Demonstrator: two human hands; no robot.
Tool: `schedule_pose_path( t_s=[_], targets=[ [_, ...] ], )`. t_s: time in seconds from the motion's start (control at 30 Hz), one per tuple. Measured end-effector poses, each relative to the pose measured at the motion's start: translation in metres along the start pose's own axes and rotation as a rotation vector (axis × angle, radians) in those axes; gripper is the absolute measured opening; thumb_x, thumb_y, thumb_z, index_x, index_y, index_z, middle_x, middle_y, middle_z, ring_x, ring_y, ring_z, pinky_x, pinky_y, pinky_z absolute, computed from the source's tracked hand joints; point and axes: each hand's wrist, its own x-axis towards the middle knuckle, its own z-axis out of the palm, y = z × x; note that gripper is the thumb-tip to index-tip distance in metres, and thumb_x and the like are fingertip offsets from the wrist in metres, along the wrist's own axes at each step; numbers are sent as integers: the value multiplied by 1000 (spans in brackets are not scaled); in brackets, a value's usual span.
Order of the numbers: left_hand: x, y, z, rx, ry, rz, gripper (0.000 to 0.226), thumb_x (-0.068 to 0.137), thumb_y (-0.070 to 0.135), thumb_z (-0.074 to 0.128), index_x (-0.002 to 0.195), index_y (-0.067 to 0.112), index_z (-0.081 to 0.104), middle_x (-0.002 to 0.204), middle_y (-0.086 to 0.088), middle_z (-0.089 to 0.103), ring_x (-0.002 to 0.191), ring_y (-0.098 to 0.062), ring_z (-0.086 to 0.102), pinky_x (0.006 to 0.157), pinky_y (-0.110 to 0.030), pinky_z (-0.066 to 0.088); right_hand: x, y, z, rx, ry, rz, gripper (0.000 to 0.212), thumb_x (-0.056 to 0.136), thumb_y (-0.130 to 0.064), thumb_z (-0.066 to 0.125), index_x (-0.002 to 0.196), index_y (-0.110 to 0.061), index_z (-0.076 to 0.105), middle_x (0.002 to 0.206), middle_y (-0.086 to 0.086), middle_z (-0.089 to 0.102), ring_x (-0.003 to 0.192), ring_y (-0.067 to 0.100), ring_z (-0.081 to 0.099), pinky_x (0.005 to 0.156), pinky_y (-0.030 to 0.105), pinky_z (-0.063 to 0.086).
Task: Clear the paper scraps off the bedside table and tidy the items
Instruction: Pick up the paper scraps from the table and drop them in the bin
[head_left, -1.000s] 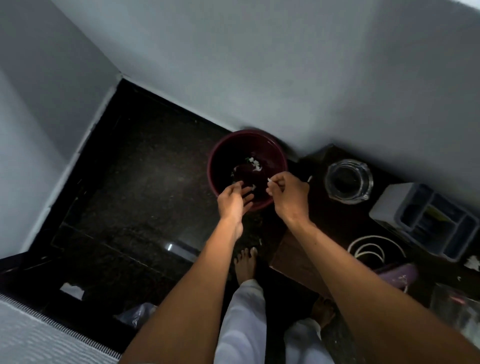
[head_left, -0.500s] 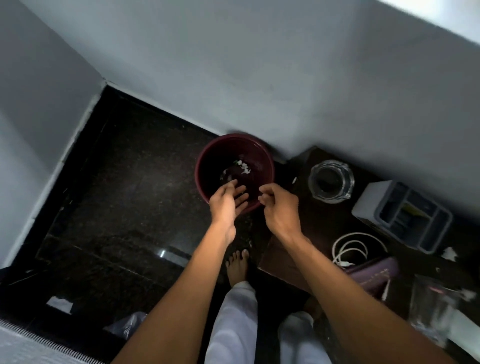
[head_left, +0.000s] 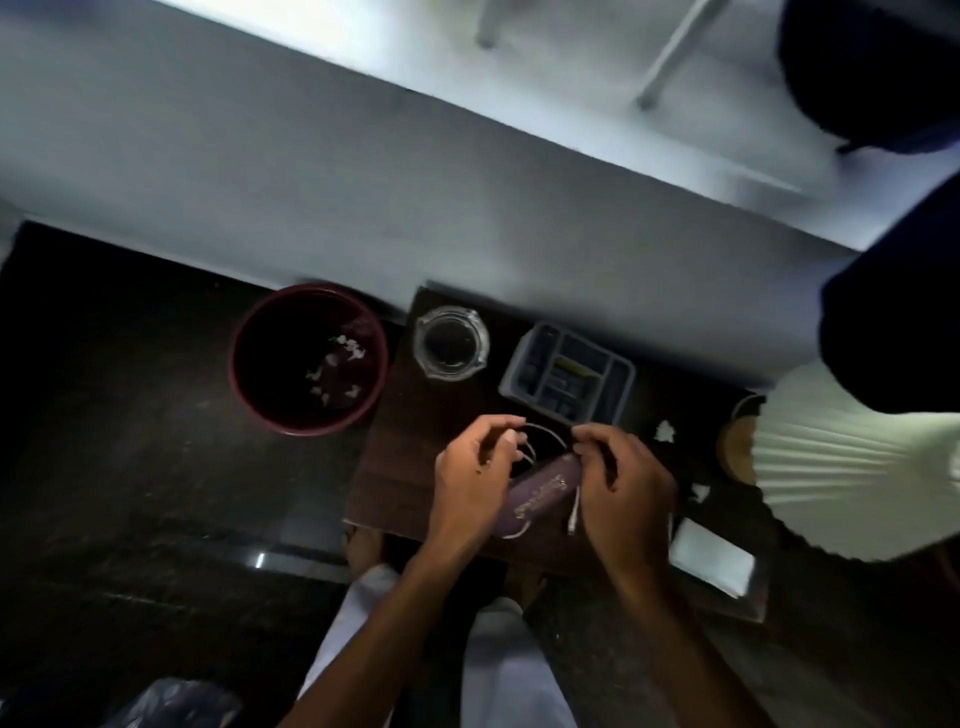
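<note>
Both hands have left the bin (head_left: 309, 358) for the table (head_left: 415, 415); left hand (head_left: 470, 480) and right hand (head_left: 621, 475), fingers curled, pinch the white cable (head_left: 545, 431). Tidying now; scraps (head_left: 664, 431) remain, needing picking next

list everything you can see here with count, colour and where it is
bin: 1, dark red, on the floor left of the table, white paper scraps inside
bedside table: 1, dark brown, against the wall
glass ashtray: 1, clear, table's back left
organiser tray: 1, grey, compartments, table's back middle
cable: 1, white, coiled, between the two hands
case: 1, purple, long, table's front, under the hands
loose paper scraps: at least 2, white, on the table right of the hands
lamp shade: 1, white, pleated, right
white flat item: 1, table's front right, blurred
plastic bag: 1, bluish, floor, bottom left
left hand: at the cable
right hand: at the cable and case
</note>
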Motion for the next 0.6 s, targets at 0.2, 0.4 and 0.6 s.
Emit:
schedule_pose_path(
  t_s=[0.2,0.4,0.6],
  targets=[
    [-13,3,75,325,-137,297,20,99,14,58,115,15,71,111,3,70,97,0,62,85,-12,46,31,65,-36,-206,-7,58,21,94,-1,59,113,-1,69,107,17,72,100,28,68,83,28,51],
    [-9,2,109,585,-222,441,25,101,19,54,122,18,66,117,-1,66,106,-14,62,89,-32,52,56,102,-23,-396,-227,122,31,96,-9,54,126,-1,59,132,22,54,119,35,53,96,37,46],
    [-11,-4,109,749,-239,486,27,101,22,52,124,19,64,121,0,64,109,-18,60,83,-39,54,76,122,-10,-529,-360,251,40,97,-13,57,134,-5,49,139,23,42,123,40,50,98,42,48]
  ],
)
